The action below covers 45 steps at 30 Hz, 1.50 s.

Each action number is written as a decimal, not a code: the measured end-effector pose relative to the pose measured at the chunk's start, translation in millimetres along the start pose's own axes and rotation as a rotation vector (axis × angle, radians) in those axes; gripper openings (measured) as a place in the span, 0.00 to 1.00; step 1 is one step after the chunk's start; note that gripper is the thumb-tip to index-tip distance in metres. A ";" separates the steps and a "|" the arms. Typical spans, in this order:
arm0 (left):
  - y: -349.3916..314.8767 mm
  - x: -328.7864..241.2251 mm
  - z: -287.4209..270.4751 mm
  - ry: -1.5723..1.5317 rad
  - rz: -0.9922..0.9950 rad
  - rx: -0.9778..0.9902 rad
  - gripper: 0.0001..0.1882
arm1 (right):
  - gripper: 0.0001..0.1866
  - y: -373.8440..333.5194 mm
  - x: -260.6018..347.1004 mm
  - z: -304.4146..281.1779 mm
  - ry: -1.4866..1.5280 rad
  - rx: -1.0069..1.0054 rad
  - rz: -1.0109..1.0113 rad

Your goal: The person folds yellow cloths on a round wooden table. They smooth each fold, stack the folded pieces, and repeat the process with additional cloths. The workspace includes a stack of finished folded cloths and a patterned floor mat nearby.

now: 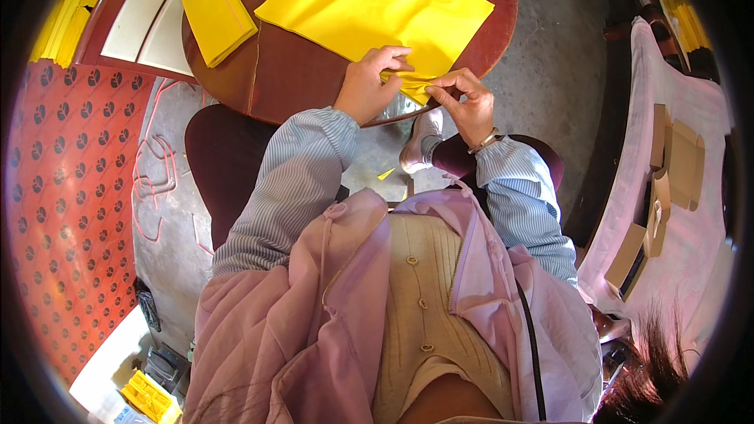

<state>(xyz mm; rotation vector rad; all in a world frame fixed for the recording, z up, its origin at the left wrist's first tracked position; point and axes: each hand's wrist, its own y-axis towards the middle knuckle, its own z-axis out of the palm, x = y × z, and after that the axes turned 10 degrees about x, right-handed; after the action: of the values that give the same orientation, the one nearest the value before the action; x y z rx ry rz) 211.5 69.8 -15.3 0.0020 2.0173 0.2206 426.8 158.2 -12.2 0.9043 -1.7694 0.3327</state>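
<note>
A large sheet of thin yellow material (pixel 377 4), like cloth or film, lies over a round red-brown table (pixel 298 86). Its near corner is bunched and hangs slightly past the table's front edge. My right hand (pixel 470 106) pinches that corner between thumb and fingers. Beside it, my left hand (pixel 369 82) is curled around a gathered fold, its thumb and fingers on either side of the material. What the hidden fingertips touch I cannot make out. A folded stack of the same yellow material (pixel 216 12) lies on the table to the left.
Long white panels (pixel 145 8) stand left of the table beside a red patterned sheet (pixel 71 180). Pink tubing (pixel 161 165) lies on the concrete floor. On the right, open cardboard boxes (pixel 683 157) rest on a pink-covered surface (pixel 620 133). A yellow scrap (pixel 386 174) lies below the table.
</note>
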 end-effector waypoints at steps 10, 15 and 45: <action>0.3 -5.0 3.6 -0.001 -0.029 -0.022 0.23 | 0.08 2.6 2.5 5.1 0.004 -0.054 -0.034; 1.1 -2.5 7.9 -0.005 -0.060 -0.051 0.22 | 0.09 -1.6 5.2 1.5 -0.127 -0.016 -0.055; -2.0 -0.4 0.7 0.000 0.023 0.011 0.26 | 0.08 0.6 3.4 4.3 -0.068 -0.043 -0.073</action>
<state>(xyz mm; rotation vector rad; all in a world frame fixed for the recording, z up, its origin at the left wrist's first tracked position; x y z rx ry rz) 212.5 67.9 -15.5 0.0317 2.0190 0.2237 423.0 154.5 -10.7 0.9567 -1.7939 0.2187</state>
